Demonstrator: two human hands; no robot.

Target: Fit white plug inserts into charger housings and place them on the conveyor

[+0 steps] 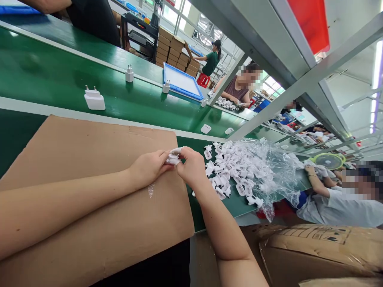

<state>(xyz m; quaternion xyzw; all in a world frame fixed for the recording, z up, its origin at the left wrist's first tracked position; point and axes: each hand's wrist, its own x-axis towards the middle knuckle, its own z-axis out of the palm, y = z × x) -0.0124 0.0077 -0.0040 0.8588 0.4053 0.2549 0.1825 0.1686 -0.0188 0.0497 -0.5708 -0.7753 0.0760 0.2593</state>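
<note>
Both hands meet over the right part of a flat cardboard sheet (89, 159). Between them is a small white plastic charger part (172, 158), mostly covered by fingers. My left hand (151, 165) grips it from the left with fingers closed. My right hand (193, 165) pinches it from the right, and white coverings show on some fingertips. To the right of my right hand lies a heap of white plastic charger parts (230, 163), some with plug pins, partly on a clear plastic bag (275, 175). A scrap of clear plastic (151, 190) lies below my left hand.
On the green conveyor belt (113, 95) stand a large white charger (94, 99), smaller chargers (129, 74) and white pieces (206, 128). A blue-rimmed tray (183, 81) sits beyond. A metal post (254, 107) slants at right. Cardboard boxes (317, 247) stand lower right; co-workers sit nearby.
</note>
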